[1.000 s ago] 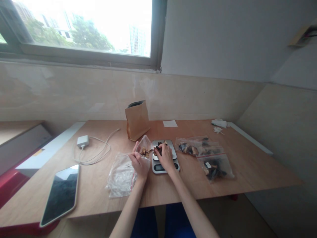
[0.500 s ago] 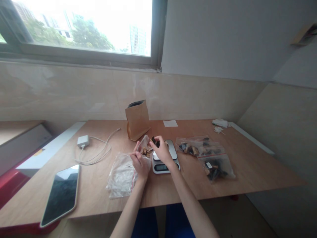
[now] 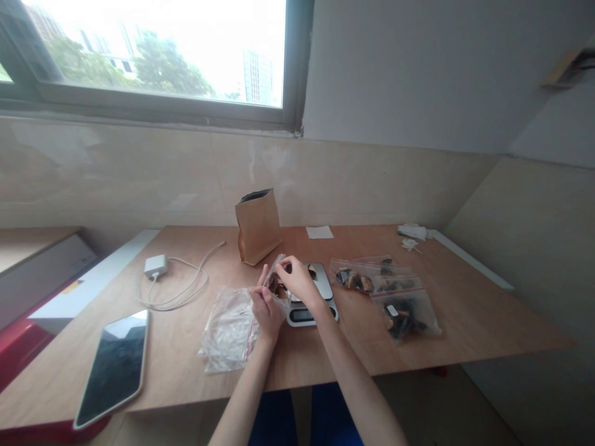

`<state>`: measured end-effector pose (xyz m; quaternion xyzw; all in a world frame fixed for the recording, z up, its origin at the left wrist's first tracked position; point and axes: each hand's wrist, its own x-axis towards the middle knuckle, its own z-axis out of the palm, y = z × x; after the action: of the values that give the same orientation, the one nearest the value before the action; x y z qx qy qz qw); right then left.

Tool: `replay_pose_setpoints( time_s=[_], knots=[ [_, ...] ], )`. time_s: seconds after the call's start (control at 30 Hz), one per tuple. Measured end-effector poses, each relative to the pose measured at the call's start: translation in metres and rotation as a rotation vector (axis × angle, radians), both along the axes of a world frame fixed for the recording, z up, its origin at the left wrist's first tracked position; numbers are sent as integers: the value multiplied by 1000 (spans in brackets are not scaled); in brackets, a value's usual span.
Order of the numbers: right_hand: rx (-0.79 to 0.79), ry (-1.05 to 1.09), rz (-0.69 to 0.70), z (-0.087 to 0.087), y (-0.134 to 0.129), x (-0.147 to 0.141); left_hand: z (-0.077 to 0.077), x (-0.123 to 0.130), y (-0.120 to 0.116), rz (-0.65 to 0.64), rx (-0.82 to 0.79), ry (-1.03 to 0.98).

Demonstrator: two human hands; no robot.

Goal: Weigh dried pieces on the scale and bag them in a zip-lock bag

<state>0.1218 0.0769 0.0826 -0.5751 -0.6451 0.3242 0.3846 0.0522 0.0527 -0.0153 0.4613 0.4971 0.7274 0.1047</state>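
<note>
Clock directions are taken from the scale [image 3: 324,286]. Left hand [image 3: 267,306]: fingers partly closed, pinching a clear bag [image 3: 273,270] at the scale's 9 o'clock edge; brown pieces [image 3: 279,290] visible inside. Right hand [image 3: 297,280]: fingers bent inward, nearly together, at the bag's mouth; whether they grip a piece cannot be told. Another piece [image 3: 312,271] lies on the scale toward 12 o'clock. Flat bags [image 3: 227,331] at 8, near the left hand. Filled bags [image 3: 402,316] at 3. Pouch [image 3: 259,228] upright, open-topped, at 11.
</note>
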Motion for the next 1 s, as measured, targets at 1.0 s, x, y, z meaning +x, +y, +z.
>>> replay_pose_setpoints(
  time_s=[1.0],
  knots=[
    [-61, 426, 150, -10, 12, 22, 14, 0, -1, 81, -125, -164]
  ],
)
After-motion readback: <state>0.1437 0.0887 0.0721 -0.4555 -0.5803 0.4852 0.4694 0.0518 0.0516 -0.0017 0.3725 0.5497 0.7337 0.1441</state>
